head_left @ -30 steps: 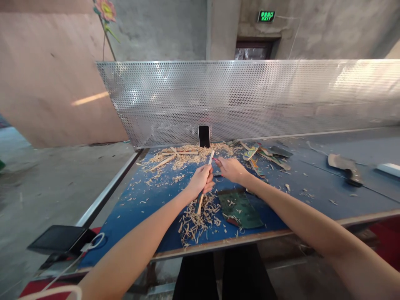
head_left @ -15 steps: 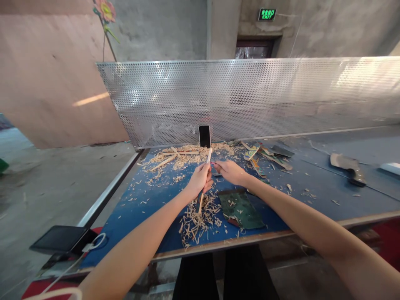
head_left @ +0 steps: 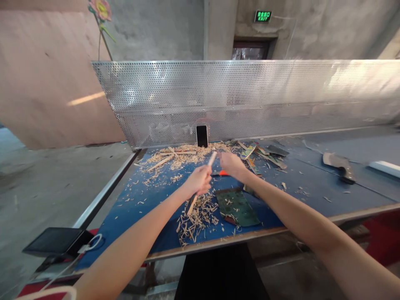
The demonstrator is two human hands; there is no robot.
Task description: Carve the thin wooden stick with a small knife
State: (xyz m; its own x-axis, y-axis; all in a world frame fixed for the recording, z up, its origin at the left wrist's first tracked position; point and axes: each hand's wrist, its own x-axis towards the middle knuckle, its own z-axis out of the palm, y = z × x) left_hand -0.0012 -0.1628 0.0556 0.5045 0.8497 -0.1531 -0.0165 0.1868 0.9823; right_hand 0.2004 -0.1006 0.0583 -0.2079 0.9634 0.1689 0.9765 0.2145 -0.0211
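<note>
My left hand (head_left: 200, 180) is closed around a pale wooden stick (head_left: 212, 158). The stick slants, its upper end rising past my fist and its lower end (head_left: 191, 206) over a heap of wood shavings (head_left: 198, 225). Beside the upper end is my right hand (head_left: 231, 164), slightly smeared, its fingers curled together; what they hold, if anything, is hidden. Just below that hand shows an orange piece (head_left: 223, 173) with a dark, thin part to its left, partly covered. A dark green sheet (head_left: 236, 208) sprinkled with shavings lies nearer the front edge.
A phone (head_left: 202, 136) leans against the perforated metal panel (head_left: 175, 96). Wood strips (head_left: 161, 163) and more shavings lie at the back. Painted offcuts (head_left: 268, 156) and a cleaver (head_left: 339, 166) are on the right. A black device (head_left: 58, 241) with a cable sits at the left corner.
The stick has tilted further to the right at its top. My right hand has drawn slightly away from my left hand, and the orange piece beneath it has come into sight.
</note>
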